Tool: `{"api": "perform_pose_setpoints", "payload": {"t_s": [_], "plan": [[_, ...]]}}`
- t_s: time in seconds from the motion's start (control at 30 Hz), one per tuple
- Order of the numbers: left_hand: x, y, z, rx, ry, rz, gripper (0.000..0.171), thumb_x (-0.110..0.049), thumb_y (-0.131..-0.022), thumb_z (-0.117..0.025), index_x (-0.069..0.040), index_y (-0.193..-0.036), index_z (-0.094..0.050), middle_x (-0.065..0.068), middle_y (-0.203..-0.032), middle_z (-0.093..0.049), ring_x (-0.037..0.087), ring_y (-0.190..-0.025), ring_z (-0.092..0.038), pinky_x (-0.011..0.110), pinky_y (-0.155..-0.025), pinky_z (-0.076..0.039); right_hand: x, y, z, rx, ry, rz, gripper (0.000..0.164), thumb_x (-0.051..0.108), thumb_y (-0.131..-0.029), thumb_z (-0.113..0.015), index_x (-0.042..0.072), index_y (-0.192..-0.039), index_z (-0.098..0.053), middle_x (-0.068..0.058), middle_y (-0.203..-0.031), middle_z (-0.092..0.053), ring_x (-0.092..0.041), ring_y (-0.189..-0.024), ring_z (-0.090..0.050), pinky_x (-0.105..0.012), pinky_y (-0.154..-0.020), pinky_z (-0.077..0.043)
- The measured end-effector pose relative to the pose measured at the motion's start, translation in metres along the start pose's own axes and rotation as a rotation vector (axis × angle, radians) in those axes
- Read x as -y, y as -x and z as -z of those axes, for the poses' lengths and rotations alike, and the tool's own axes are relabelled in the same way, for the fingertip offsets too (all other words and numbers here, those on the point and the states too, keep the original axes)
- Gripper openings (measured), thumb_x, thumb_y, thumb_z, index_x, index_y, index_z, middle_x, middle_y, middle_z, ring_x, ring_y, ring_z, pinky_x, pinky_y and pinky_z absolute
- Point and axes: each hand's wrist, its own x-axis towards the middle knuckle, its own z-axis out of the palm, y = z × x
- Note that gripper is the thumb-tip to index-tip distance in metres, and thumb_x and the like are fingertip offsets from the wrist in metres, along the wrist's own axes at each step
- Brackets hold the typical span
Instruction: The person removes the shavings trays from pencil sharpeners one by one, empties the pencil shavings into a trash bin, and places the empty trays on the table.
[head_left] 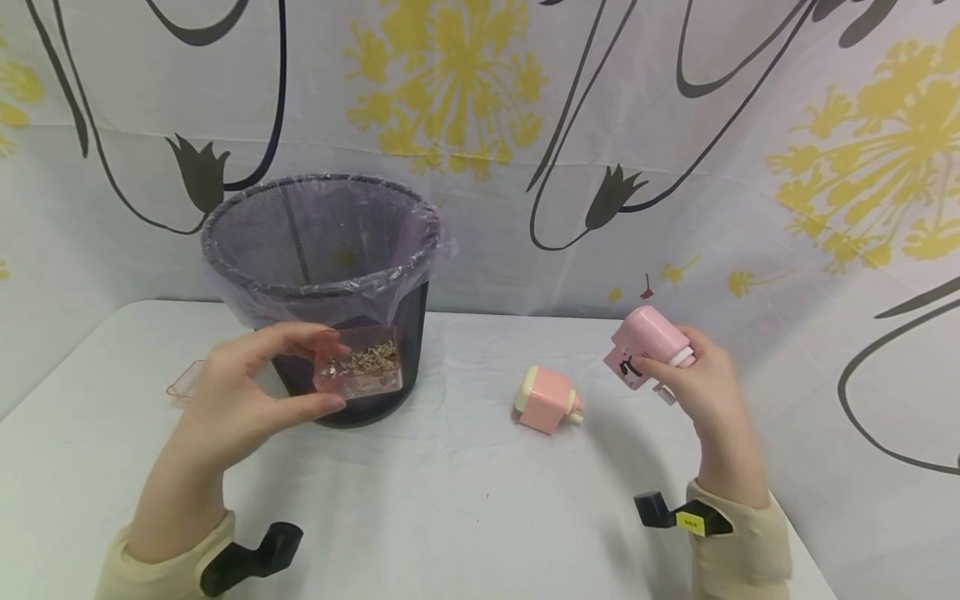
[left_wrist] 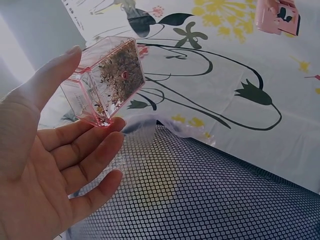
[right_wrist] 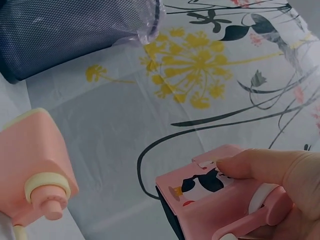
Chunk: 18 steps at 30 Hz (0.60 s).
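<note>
Between thumb and fingers, my left hand (head_left: 251,383) pinches a clear pink plastic shavings box (head_left: 367,362) in front of the trash can. Pencil shavings (left_wrist: 121,70) and dark specks cover much of one inner side of the box. On the right, my right hand (head_left: 701,375) grips a pink crank pencil sharpener (right_wrist: 200,185) with a cartoon print, raised above the table. Its thumb presses on the printed face, and the crank handle points toward the wrist camera. A second, salmon-pink sharpener (head_left: 546,400) with cream trim lies on the table between the hands.
A black mesh trash can (head_left: 408,333) lined with a thin purple bag (head_left: 322,225) stands at the back left of the white table (head_left: 465,500). Behind it hangs a flowered cloth (head_left: 487,233). A flat pink-edged clear piece (head_left: 183,383) lies left of the can.
</note>
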Motion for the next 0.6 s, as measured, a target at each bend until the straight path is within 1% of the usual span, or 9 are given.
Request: {"api": "perform_pose_setpoints", "payload": {"t_s": [0.1, 0.23, 0.33, 0.47, 0.53, 0.6], "plan": [[0.000, 0.000, 0.001, -0.003, -0.004, -0.001, 0.062, 0.015, -0.049, -0.085, 0.006, -0.107, -0.065, 0.004, -0.097, -0.070, 0.009, -0.079, -0.061, 0.019, -0.082, -0.045, -0.005, -0.003, -0.003, 0.009, 0.012, -0.017, 0.056, 0.023, -0.086, -0.071, -0.001, -0.131, -0.048, -0.022, -0.118, -0.054, -0.026, -0.091, -0.052, -0.029, -0.063, -0.051], [0.001, 0.001, 0.003, -0.006, -0.010, -0.007, 0.062, 0.014, -0.049, -0.085, 0.006, -0.107, -0.065, 0.004, -0.098, -0.070, 0.009, -0.082, -0.061, 0.019, -0.084, -0.045, -0.010, -0.007, -0.005, 0.008, 0.026, -0.025, 0.058, 0.021, -0.086, -0.071, -0.003, -0.132, -0.047, -0.024, -0.119, -0.055, -0.028, -0.092, -0.051, -0.030, -0.063, -0.050], [0.000, 0.001, 0.004, -0.006, -0.006, 0.004, 0.062, 0.016, -0.049, -0.085, 0.007, -0.107, -0.065, 0.002, -0.099, -0.070, 0.008, -0.083, -0.061, 0.020, -0.086, -0.045, -0.014, -0.010, -0.007, 0.009, 0.034, -0.041, 0.060, 0.022, -0.085, -0.071, -0.003, -0.133, -0.046, -0.025, -0.119, -0.054, -0.028, -0.091, -0.051, -0.031, -0.062, -0.049], [0.000, 0.001, 0.005, -0.001, 0.002, 0.013, 0.061, 0.019, -0.050, -0.083, 0.009, -0.107, -0.064, 0.003, -0.098, -0.070, 0.009, -0.082, -0.060, 0.020, -0.086, -0.045, -0.020, -0.014, -0.009, 0.021, 0.034, -0.095, 0.065, 0.025, -0.086, -0.071, -0.001, -0.137, -0.042, -0.025, -0.123, -0.052, -0.031, -0.096, -0.049, -0.032, -0.064, -0.048], [0.000, 0.000, 0.006, -0.003, -0.002, 0.008, 0.061, 0.019, -0.049, -0.083, 0.009, -0.106, -0.064, 0.004, -0.097, -0.070, 0.009, -0.082, -0.060, 0.020, -0.084, -0.045, -0.023, -0.016, -0.010, 0.028, 0.028, -0.120, 0.067, 0.027, -0.086, -0.072, -0.001, -0.138, -0.041, -0.024, -0.125, -0.051, -0.032, -0.099, -0.049, -0.032, -0.065, -0.047], [0.001, 0.000, 0.007, -0.002, -0.003, 0.022, 0.062, 0.021, -0.048, -0.082, 0.010, -0.106, -0.064, 0.004, -0.096, -0.071, 0.009, -0.082, -0.060, 0.020, -0.083, -0.046, -0.026, -0.018, -0.011, 0.032, 0.029, -0.138, 0.069, 0.027, -0.085, -0.072, -0.002, -0.139, -0.039, -0.025, -0.126, -0.050, -0.032, -0.101, -0.048, -0.033, -0.067, -0.048]]}}
